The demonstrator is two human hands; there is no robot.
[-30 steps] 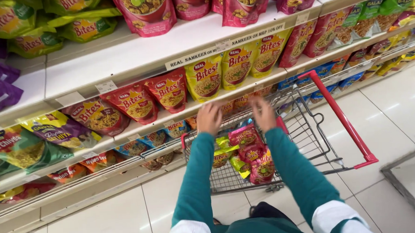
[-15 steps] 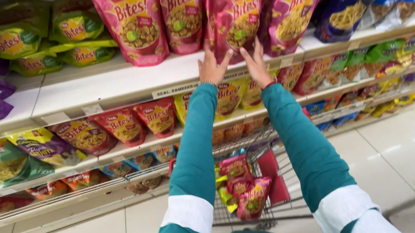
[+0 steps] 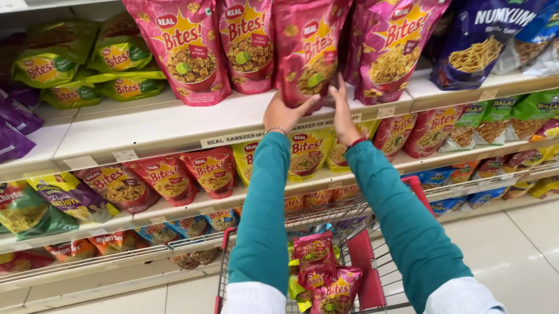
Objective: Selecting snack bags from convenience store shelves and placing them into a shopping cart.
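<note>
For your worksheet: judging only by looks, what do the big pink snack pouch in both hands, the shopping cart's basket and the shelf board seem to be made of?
Pink snack pouch, held by the left hand and right hand: probably glossy plastic film; it shines and crinkles.
Cart basket: bare metal wire, seemingly; thin grey rods form a grid.
Shelf board: smooth white finish, perhaps painted metal; the look leaves this open.

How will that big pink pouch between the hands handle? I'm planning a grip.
The pouch looks glossy, so probably slippery. It stands tall on a narrow base, so likely tippy. The left hand and right hand both grip its bottom, suggesting it's floppy.
</note>
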